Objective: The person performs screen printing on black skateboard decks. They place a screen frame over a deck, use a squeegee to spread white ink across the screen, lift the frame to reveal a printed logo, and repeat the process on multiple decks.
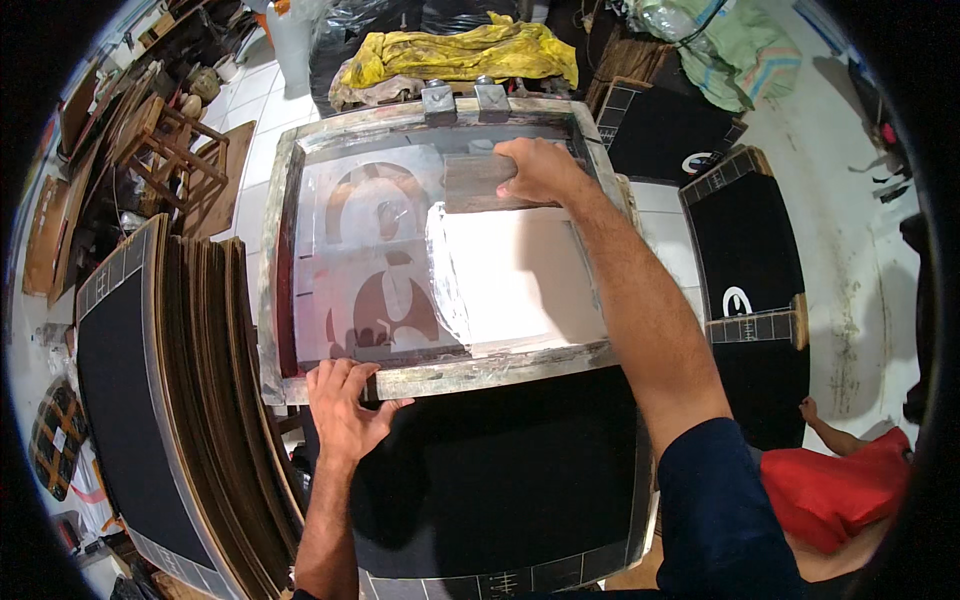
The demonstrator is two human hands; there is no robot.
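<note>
A screen printing frame (450, 381) with a worn wooden rim lies in front of me over a black fabric-covered board (500, 480). White ink (520, 275) covers the right part of its mesh, and curved stencil shapes (395, 310) show through at the left. My right hand (540, 170) grips a squeegee (470, 182), its flat blade resting near the far side of the mesh, just beyond the ink. At the frame's near left edge, my left hand (345, 405) holds the rim, fingers over the top and thumb along the near side.
Two metal hinge clamps (440, 103) hold the frame's far edge, with a yellow cloth (460, 55) behind. Many black boards (120, 370) stand stacked at left. More boards with white prints (745, 235) lie at right, near a person in red (835, 485). A wooden stool (165, 140) stands far left.
</note>
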